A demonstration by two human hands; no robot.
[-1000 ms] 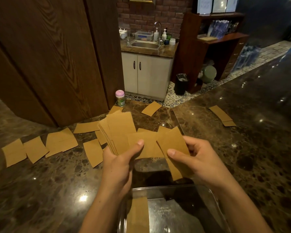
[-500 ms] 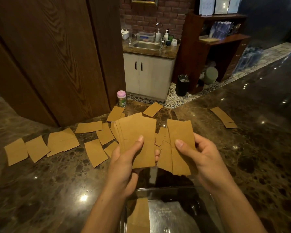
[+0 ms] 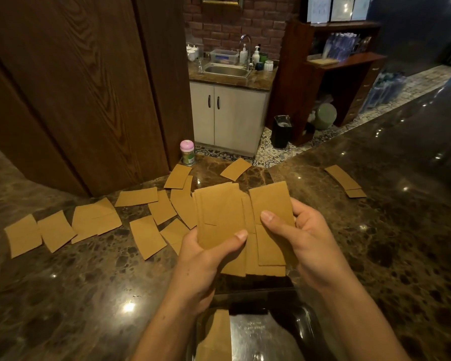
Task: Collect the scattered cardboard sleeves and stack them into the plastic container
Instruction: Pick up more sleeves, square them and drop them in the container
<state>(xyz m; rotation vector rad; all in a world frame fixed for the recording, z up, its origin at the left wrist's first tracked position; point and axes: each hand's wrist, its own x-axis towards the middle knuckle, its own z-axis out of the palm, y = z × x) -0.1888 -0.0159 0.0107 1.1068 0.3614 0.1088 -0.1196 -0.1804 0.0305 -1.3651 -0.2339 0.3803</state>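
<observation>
**A:** Where are the sleeves right now?

**B:** Two bundles are held up over the tabletop point(image 3: 63, 295). The left hand point(image 3: 206, 259) has its grip closed on a fanned stack of sleeves point(image 3: 219, 214), with the thumb lying across the front. The right hand point(image 3: 305, 246) grips a second bundle point(image 3: 270, 201), thumb on its face and fingers behind. The two bundles meet side by side and overlap a little in the middle.

**A:** And the container?

**B:** The clear plastic container point(image 3: 306, 325) sits on the tabletop just below the hands, at the near edge of the view. A single sleeve point(image 3: 215, 334) is inside it, on its left side.

**A:** What else is on the tabletop?

**B:** Loose sleeves point(image 3: 146, 237) lie flat to the left of the hands and beyond them, several overlapping. A pair of sleeves point(image 3: 343, 177) lies well apart on the right, touching each other. A small jar point(image 3: 187, 152) with a pink lid stands upright at the far edge, beside the dark wooden panel point(image 3: 76, 87).
</observation>
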